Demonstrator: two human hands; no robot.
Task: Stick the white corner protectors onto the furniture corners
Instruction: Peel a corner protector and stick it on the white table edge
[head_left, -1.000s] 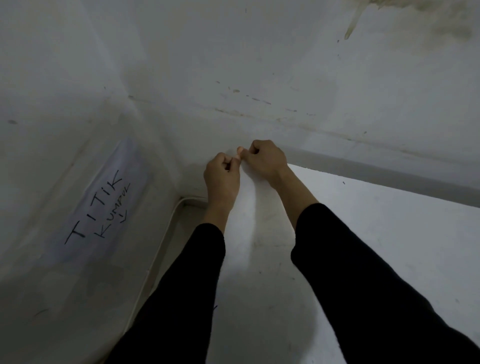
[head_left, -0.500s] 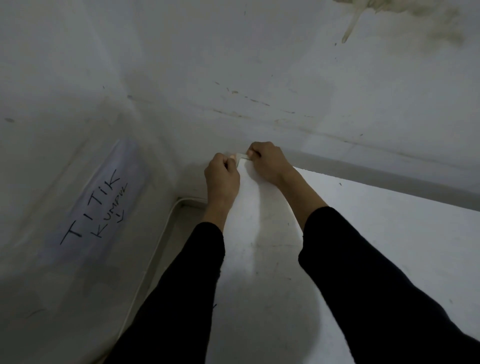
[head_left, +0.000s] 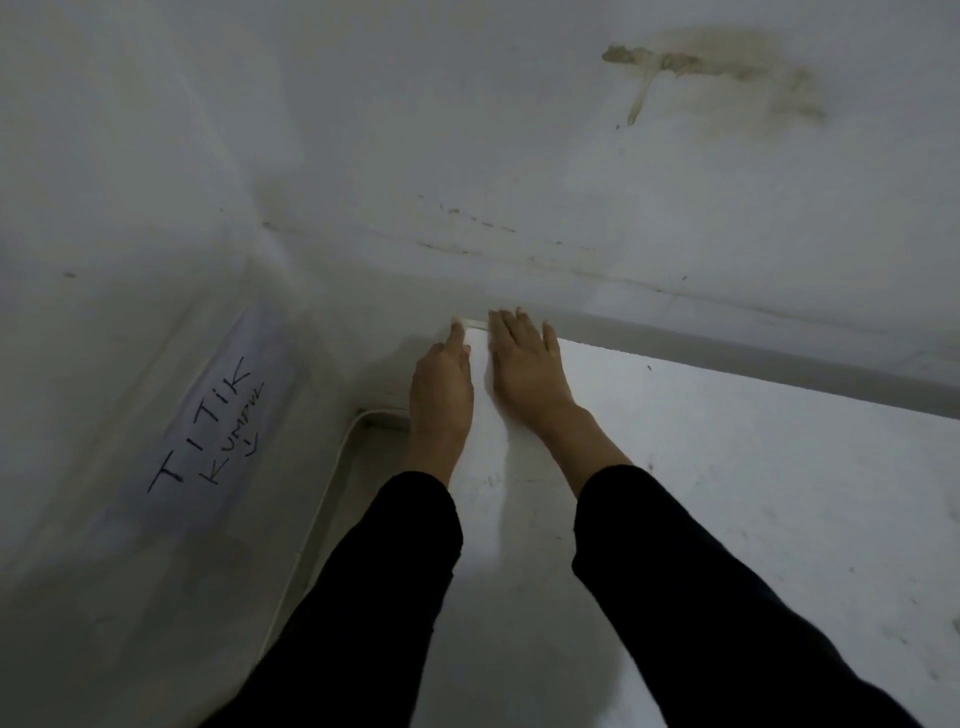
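Corner protector (head_left: 476, 324) mostly covered: a thin strip shows between left hand (head_left: 441, 387) and right hand (head_left: 524, 374). Sleeves (head_left: 395, 597) cut off at 6 o'clock.

A white corner protector (head_left: 476, 325) sits on the furniture top's (head_left: 727, 467) far corner.

dim, grey, soft-focus wide-angle view, edges bowed, corners darkened.

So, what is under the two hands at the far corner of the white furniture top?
A small piece of the white corner protector shows between the left hand and the right hand, at the corner of the furniture top. The flat hands cover the rest.
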